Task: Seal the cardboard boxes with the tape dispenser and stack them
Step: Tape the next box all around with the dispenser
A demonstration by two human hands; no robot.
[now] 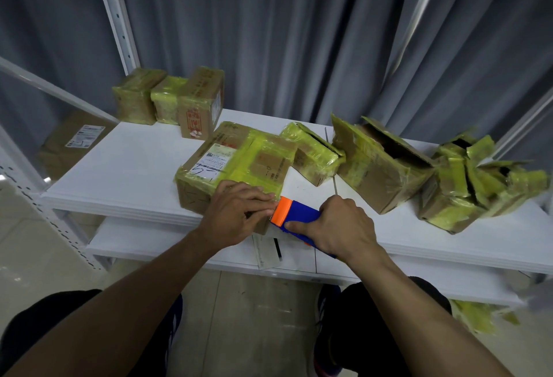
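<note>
Your left hand and right hand were at one cardboard box.
Your left fingers pressed fairly flat on its near corner at the shelf's front edge; your right hand gripped the tape dispenser, its orange end touching that corner.

One head-worn wide-angle view looks forward and down, close over the white shelf; grey curtain far; floor and knees near.
</note>
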